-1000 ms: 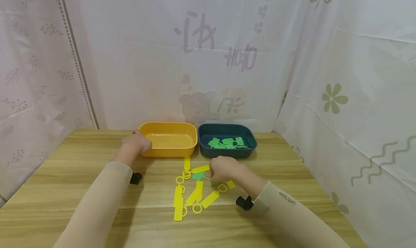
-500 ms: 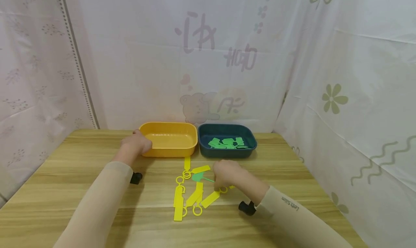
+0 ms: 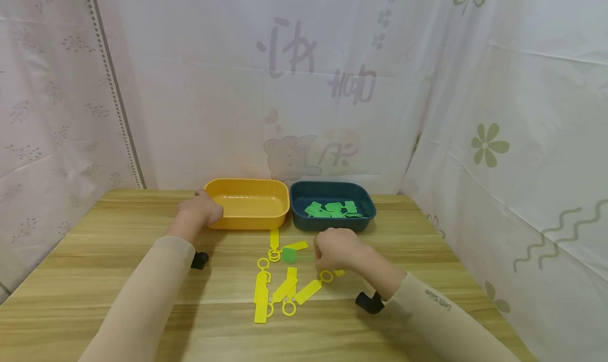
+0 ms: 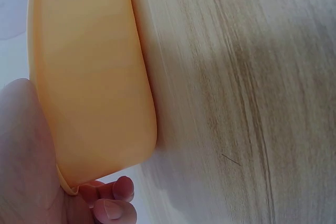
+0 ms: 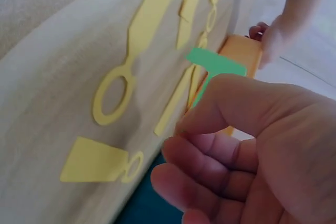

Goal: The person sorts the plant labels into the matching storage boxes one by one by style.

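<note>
My left hand (image 3: pixel 199 209) grips the left end of an orange-yellow plastic bin (image 3: pixel 249 224). In the left wrist view the thumb lies over the bin's rim (image 4: pixel 65 184) and fingertips curl at its corner. My right hand (image 3: pixel 339 248) pinches the thin stem of a green plastic tag (image 5: pixel 218 59) between thumb and forefinger, just above the table. The tag's flat end (image 3: pixel 288 255) points left, above the yellow tags; its other end is hidden by the hand. Several yellow ring tags (image 3: pixel 261 306) lie loose and partly overlapping on the wood below and left of this hand.
A dark blue bin (image 3: pixel 328 224) stands right of the orange-yellow one, with several green tags (image 3: pixel 332 208) inside. One yellow tag (image 5: pixel 94 161) lies by the right hand. A patterned curtain (image 3: pixel 214 114) hangs behind the wooden table (image 3: pixel 119 219).
My right hand has shifted a little to the right and lifted the green tag, which has turned and come off the pile. The left hand keeps its place on the bin.
</note>
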{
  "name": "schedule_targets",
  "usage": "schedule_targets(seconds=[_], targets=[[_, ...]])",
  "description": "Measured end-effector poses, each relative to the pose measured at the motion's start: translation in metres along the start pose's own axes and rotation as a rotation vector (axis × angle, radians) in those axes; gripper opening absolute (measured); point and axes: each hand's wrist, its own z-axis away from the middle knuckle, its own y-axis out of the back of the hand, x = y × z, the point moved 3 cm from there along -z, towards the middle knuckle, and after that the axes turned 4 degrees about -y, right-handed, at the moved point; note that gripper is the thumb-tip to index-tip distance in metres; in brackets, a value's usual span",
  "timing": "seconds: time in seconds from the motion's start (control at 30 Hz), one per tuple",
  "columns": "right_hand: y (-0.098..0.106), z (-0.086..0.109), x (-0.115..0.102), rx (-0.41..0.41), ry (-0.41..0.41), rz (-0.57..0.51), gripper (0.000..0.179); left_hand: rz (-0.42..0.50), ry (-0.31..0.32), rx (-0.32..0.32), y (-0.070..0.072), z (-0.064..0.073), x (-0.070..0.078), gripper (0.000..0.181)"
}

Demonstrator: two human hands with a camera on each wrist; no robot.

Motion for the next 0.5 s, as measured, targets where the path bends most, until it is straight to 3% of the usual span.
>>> schedule_targets(seconds=[0.17,0.5], targets=[[0.009,0.004,0.003,0.051,0.034,-0.022,0.018,-0.001,-0.004,-0.001,0.000,0.001,0.001,0.090],[0.035,0.002,0.010,0.238,0.067,-0.080,0.010,0.002,-0.002,-0.010,0.000,0.001,0.002,0.090]])
